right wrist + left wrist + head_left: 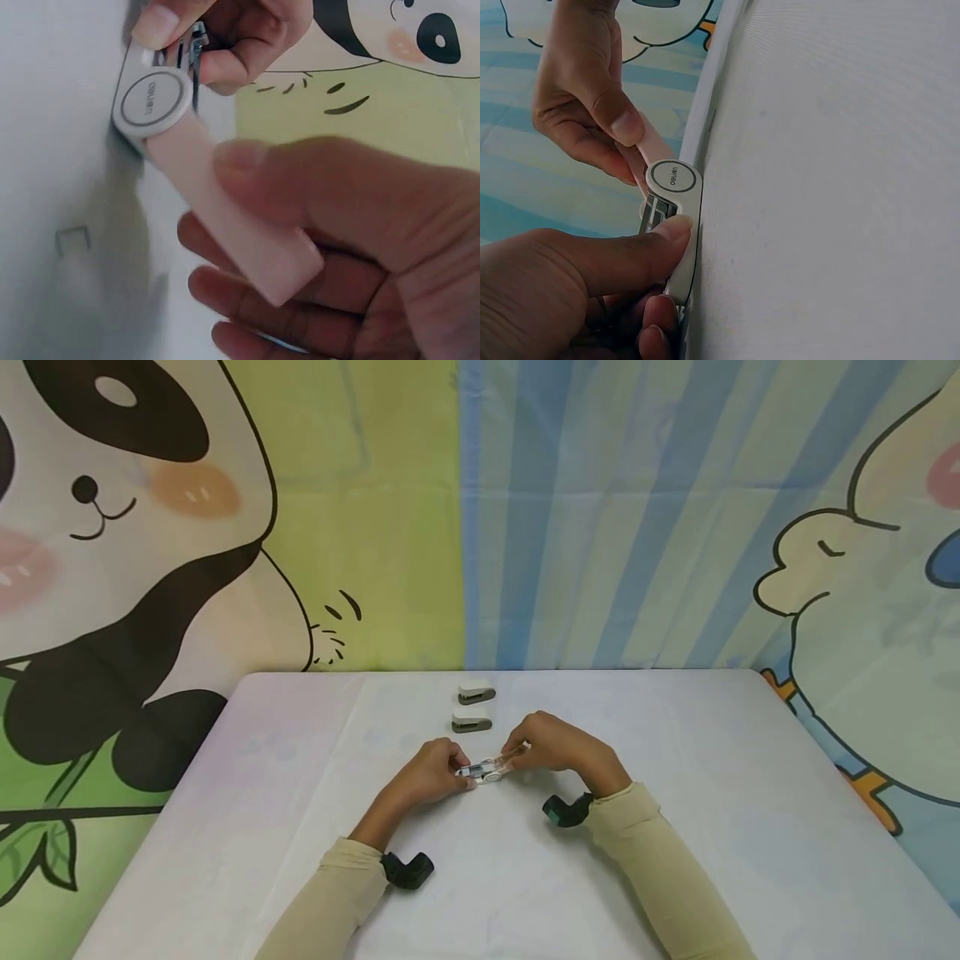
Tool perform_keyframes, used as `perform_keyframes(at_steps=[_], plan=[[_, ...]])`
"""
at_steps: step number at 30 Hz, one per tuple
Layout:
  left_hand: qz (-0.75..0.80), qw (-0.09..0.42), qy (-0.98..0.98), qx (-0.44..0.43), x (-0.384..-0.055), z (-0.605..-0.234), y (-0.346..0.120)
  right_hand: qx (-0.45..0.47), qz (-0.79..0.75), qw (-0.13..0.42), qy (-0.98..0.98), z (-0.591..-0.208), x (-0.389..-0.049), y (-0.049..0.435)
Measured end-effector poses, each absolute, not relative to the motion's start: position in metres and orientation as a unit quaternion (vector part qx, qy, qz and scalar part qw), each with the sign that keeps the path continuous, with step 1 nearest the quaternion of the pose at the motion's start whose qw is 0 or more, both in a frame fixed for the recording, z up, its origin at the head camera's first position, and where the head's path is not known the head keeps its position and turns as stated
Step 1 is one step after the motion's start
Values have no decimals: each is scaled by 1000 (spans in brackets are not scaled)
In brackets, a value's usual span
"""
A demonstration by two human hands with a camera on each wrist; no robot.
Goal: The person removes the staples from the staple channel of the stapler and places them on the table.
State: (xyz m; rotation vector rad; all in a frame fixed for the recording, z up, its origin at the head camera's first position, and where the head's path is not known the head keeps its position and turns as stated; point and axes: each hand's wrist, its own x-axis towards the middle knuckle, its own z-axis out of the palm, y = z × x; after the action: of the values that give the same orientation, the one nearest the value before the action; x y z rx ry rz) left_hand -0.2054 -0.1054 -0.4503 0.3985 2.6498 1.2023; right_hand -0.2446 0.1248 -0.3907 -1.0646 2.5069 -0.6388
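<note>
A stapler point(489, 769) in white and pale pink is folded open low at the middle of the table. My left hand point(432, 773) pinches its white body, the thumb point(671, 232) lying along the side near the metal magazine. The pink cover point(217, 202) is swung away from the round white hinge, and my right hand point(558, 745) holds it between thumb and fingers. Lettering shows on the hinge disc point(673, 180). In the right wrist view a loose staple point(73, 229) lies on the tabletop.
Two white-and-grey staplers point(476, 694) stand one behind the other just beyond my hands. A white cloth covers the table point(300, 860). Behind it hangs a printed backdrop point(405, 510) with cartoon animals. Dark wrist cameras point(408, 871) sit on both wrists.
</note>
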Motion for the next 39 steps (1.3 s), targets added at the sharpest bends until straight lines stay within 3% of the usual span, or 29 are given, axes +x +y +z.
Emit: perform_keyframes(at_steps=[3, 10, 17, 26, 39], plan=[[407, 102, 897, 140, -206, -451, -106, -370, -205, 161, 892, -388, -242, 123], [413, 112, 893, 137, -206, -450, -107, -397, -218, 64, 889, -380, -224, 101], [407, 78, 891, 187, -206, -450, -108, -401, -286, 107, 864, -397, -215, 77], [412, 81, 891, 173, -206, -451, -108, -356, -193, 96, 909, -411, -212, 67], [415, 72, 890, 174, -204, -450, -109, -332, -218, 83, 914, -410, -208, 63]])
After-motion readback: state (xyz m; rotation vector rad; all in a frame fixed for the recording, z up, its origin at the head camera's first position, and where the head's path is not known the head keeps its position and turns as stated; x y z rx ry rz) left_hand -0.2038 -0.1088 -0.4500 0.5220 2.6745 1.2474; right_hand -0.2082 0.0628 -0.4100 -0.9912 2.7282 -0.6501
